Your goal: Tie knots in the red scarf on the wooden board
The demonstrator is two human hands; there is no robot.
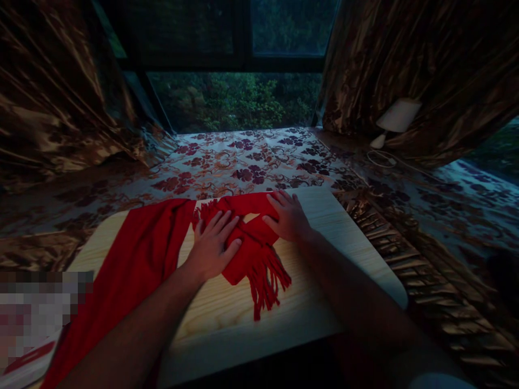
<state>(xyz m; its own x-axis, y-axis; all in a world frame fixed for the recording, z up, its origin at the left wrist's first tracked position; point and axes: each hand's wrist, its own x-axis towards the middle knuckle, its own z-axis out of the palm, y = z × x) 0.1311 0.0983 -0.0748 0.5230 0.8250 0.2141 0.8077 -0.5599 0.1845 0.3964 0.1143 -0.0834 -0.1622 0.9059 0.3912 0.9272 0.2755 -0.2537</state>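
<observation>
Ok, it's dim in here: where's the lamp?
In the head view, the lamp sits at the upper right, in front of the right-hand curtain, with a cord near its base.

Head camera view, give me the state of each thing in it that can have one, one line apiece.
Left hand: palm down on the scarf, fingers spread
Right hand: palm down at the scarf's right edge
Fringed red scarf: folded across itself, fringe loose
Red cloth at left: stretched out, creased
Wooden table: partly covered
Lamp: appears unlit
Curtains: drawn aside
</observation>
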